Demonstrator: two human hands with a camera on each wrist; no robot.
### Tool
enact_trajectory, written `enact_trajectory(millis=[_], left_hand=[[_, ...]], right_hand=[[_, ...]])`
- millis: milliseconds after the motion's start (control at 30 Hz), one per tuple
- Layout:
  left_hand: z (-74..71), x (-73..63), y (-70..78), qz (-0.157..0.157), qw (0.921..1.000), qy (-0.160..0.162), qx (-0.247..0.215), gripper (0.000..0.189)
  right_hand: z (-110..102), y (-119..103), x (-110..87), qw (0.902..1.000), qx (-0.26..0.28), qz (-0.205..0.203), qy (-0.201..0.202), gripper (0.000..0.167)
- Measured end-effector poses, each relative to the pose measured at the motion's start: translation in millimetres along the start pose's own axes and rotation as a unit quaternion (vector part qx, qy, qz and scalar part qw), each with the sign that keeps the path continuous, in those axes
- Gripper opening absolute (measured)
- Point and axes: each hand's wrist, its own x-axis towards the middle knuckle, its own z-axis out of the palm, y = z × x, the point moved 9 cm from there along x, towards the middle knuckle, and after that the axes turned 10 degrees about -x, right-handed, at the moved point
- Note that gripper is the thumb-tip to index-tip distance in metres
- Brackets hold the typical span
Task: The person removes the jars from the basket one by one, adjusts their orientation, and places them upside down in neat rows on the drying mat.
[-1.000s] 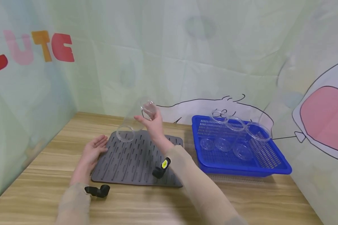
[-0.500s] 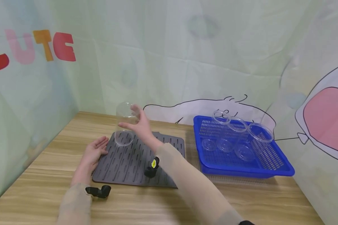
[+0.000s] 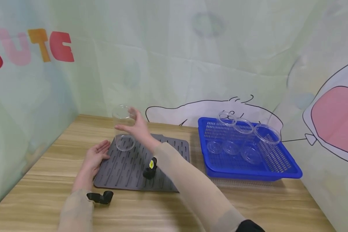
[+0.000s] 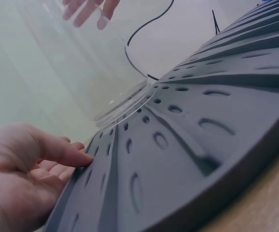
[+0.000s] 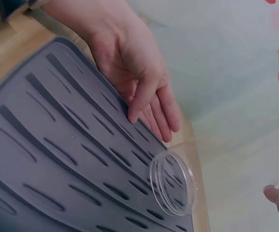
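My right hand (image 3: 136, 127) grips the side of a clear cup (image 3: 125, 142), thumb on one side and fingers on the other. The cup stands nearly vertical at the far left corner of a grey ribbed drying mat (image 3: 142, 167). Its lower ring (image 5: 171, 183) overlaps the mat in both wrist views. At the mat's left edge lies my left hand (image 3: 95, 158), palm turned up and fingers stretched out. Its thumb (image 4: 67, 152) reaches over the edge onto the mat, while the fingers lie just outside it.
Right of the mat a blue plastic basket (image 3: 249, 175) holds three clear cups (image 3: 250, 141), rims up. Both stand on a wood-grain table (image 3: 150, 212). Behind, a printed cloth (image 3: 168, 64) hangs close to the table's back edge.
My right hand has moved left with the cup, which has turned from tilted to nearly vertical and come lower over the mat's far left corner. The left hand has stayed in place.
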Motion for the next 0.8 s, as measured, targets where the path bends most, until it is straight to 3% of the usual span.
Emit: enact_trajectory(millis=[267,800], left_hand=[[-0.7,-1.3,0.8,-0.004,1.0,-0.001,-0.003,0.076],[-3.3,1.2,-2.4,-0.007,1.0,0.004,-0.001,0.078]], right_hand=[[4.2,-0.2,8.6,0.9988,-0.012,0.029,-0.036,0.096],[5.6,-0.6,11.9,0.9985,-0.026,0.024,-0.042,0.103]])
